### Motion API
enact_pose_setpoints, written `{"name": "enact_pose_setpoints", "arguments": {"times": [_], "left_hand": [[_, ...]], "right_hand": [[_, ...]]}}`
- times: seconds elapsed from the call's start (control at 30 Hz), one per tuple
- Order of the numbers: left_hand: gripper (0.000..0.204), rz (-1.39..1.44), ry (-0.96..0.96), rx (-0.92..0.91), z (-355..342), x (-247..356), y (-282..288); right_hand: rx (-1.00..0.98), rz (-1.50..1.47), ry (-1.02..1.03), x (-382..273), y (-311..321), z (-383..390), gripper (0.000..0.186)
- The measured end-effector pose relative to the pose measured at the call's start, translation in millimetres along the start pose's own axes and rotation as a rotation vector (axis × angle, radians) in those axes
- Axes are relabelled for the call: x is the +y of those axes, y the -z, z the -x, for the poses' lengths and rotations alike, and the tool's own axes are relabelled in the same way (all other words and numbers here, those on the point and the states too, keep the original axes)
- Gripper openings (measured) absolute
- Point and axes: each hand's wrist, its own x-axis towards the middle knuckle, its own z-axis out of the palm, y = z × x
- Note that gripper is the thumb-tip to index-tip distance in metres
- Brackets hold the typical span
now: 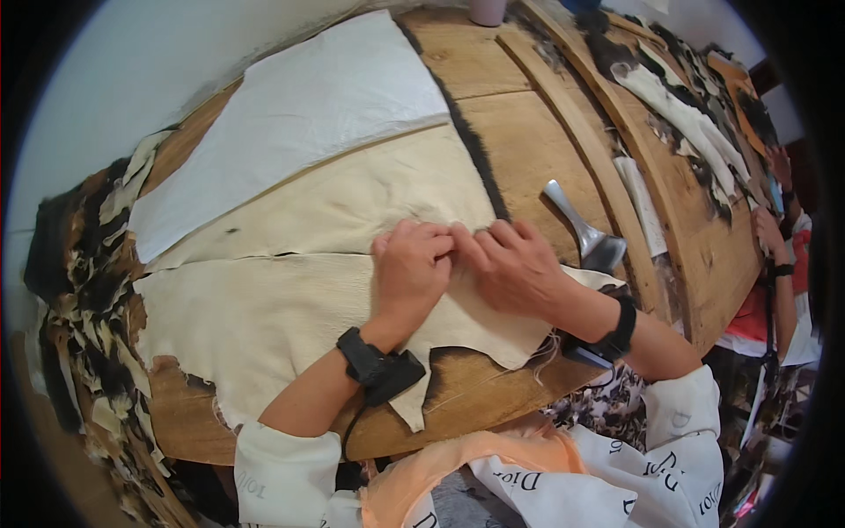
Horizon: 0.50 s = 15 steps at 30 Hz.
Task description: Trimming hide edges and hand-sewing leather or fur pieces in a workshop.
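Note:
Two cream-coloured hide pieces lie skin side up on a wooden table, the far hide [326, 198] and the near hide [255, 308]. Dark fur shows along the right edge of the far one. Their edges meet in a line, with a narrow gap left of my hands. My left hand [414, 268] is closed, its fingertips pinching the hide at that line. Right beside it, my right hand [510, 264] pinches the same place, the fingertips of both nearly touching. Whether a needle or thread is between the fingers is hidden.
A white sheet [308, 114] covers the far hide's back part. To the right lie a shiny metal tool [585, 229] with flared ends and long wooden strips [563, 132]. Fur scraps [97, 308] heap at the left. Another person's hand [770, 233] shows at the far right.

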Motion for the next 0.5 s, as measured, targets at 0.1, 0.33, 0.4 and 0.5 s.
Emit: {"name": "enact_pose_setpoints", "arguments": {"times": [0.1, 0.33, 0.4, 0.5], "left_hand": [[0.010, -0.059, 0.001, 0.030, -0.4, -4.1, 1.1], [0.006, -0.001, -0.003, -0.028, -0.9, 5.4, 1.7], [0.006, -0.005, -0.004, -0.074, -3.9, 8.5, 2.8], [0.010, -0.036, -0.039, -0.054, 1.7, 9.5, 7.5]], "right_hand": [[0.263, 0.079, 0.046, -1.0, 5.0, -1.0, 0.026], [0.239, -0.140, 0.188, 6.2, 19.0, -3.0, 0.012], [0.237, -0.360, 0.090, -3.3, 46.4, 3.8, 0.014], [0.210, -1.461, -0.564, 7.2, 55.4, 39.0, 0.017]]}}
